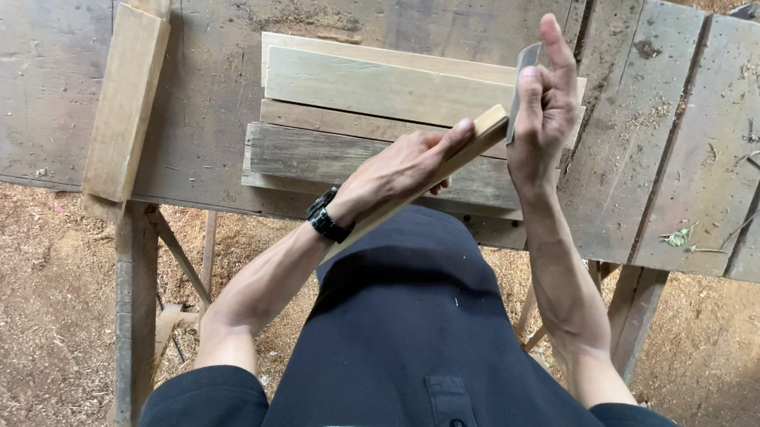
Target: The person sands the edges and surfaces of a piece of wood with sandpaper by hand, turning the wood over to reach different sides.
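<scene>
My left hand [407, 165], with a black watch on its wrist, grips a narrow wooden strip [483, 131] and holds it slanted up toward the right. My right hand [543, 109] is raised beside the strip's upper end. It pinches a thin flat metal blade [525, 66] between thumb and fingers, with the index finger pointing up. The blade stands right next to the end of the strip. Below both hands lies a row of flat wooden boards [363, 88] on the bench.
A worn plank workbench [698, 141] fills the upper view. Two stacked wood pieces [126, 95] lie upright at its left. The bench legs [135, 311] stand on dirt ground strewn with sawdust. My black shirt [413, 354] fills the bottom.
</scene>
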